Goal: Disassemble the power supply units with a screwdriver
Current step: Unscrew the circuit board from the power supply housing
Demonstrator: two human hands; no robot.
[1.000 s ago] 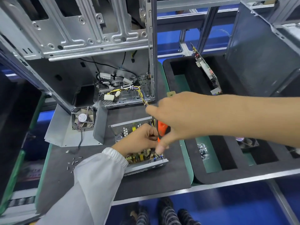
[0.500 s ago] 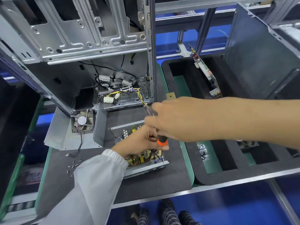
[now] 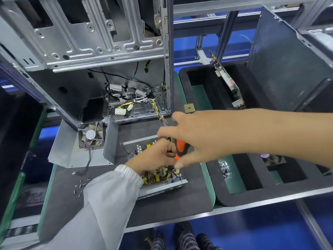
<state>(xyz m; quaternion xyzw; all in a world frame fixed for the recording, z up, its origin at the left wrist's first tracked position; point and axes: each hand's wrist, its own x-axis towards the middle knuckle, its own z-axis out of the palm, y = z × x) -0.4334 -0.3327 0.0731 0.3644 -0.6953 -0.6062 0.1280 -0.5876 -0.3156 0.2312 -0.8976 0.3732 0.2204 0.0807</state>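
Opened grey metal power supply unit with exposed yellow-brown circuit board [image 3: 158,179] lying on dark foam work mat [image 3: 171,204], front centre, just below the upright bare silver computer case frame [image 3: 100,42]. Left hand [image 3: 158,156], white-sleeved, down on the board, fingers curled tight near the screwdriver shaft; whether pinching a part or wire, cannot tell. Right hand [image 3: 194,139] reaching in from the right above the unit, orange-and-black-handled screwdriver [image 3: 181,148] under the palm, thumb and fingers spread around the handle rather than closed hard; grip loose, handle partly hidden. Screwdriver upright, tip hidden behind left hand. Bundle of yellow and purple wires [image 3: 156,107] running from the case floor down towards the unit. Removed bent grey sheet-metal cover with small square fan [image 3: 91,135] on the mat to the left, apart from the unit. Scatter of small silver screws [image 3: 81,184] on the mat near the sleeve. Black foam sorting tray with green-bottomed compartments [image 3: 225,199] to the right, green circuit card [image 3: 227,78] standing on edge in its far compartment.
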